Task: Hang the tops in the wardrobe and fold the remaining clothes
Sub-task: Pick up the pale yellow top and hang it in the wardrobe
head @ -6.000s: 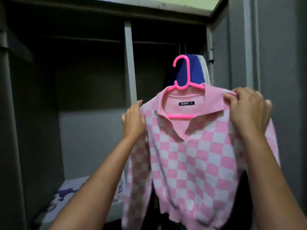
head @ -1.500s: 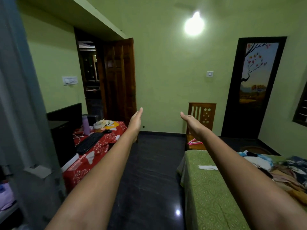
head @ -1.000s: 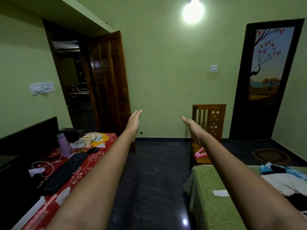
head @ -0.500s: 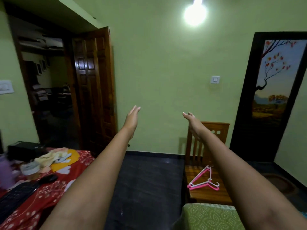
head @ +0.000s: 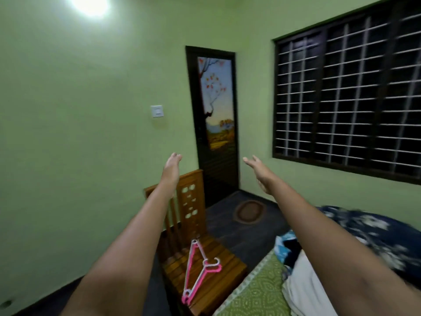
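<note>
Wooden chair (head: 200, 265) near centre, beside a green-patterned bed (head: 252, 293). Farther off, an oval mat (head: 250, 211) before a dark door (head: 214, 124). Barred window (head: 348, 96) at right, wall switch (head: 157, 111) at left.

Both bare arms reach forward and upward, roughly parallel and well apart. The left hand (head: 171, 166) is seen edge-on, its fingers (head: 176, 156) straight and pressed together, holding nothing. The right hand (head: 258, 171) is turned palm inward, fingers (head: 248, 161) extended and slightly spread, likewise holding nothing.
</note>
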`<action>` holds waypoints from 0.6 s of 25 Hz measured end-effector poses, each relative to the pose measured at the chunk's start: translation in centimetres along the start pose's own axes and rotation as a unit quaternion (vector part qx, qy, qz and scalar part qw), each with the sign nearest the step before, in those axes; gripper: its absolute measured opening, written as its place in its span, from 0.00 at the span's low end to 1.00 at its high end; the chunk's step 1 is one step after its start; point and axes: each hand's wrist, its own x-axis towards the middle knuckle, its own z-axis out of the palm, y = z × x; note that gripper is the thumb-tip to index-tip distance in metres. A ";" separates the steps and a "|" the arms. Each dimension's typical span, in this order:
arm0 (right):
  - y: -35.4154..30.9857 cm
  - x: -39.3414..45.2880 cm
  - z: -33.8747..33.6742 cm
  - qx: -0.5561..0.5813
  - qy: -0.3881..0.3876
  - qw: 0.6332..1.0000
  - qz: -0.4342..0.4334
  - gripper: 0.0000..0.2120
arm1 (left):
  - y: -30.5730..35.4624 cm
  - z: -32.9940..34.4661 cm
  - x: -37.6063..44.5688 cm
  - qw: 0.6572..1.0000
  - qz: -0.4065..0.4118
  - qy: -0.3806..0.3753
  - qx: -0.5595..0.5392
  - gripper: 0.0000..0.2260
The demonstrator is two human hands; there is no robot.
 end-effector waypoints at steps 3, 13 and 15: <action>-0.5 0.6 -5.1 -0.002 0.124 0.992 0.000 0.35 | 0.8 5.2 4.8 0.994 0.009 -0.106 -0.016 0.22; 1.2 -8.5 -16.3 -0.049 0.360 0.930 0.050 0.35 | -1.3 21.6 4.2 0.936 0.000 -0.349 -0.045 0.22; 2.1 -9.7 -18.0 -0.058 0.384 0.920 0.064 0.35 | -2.5 24.2 3.4 0.927 -0.005 -0.374 -0.039 0.22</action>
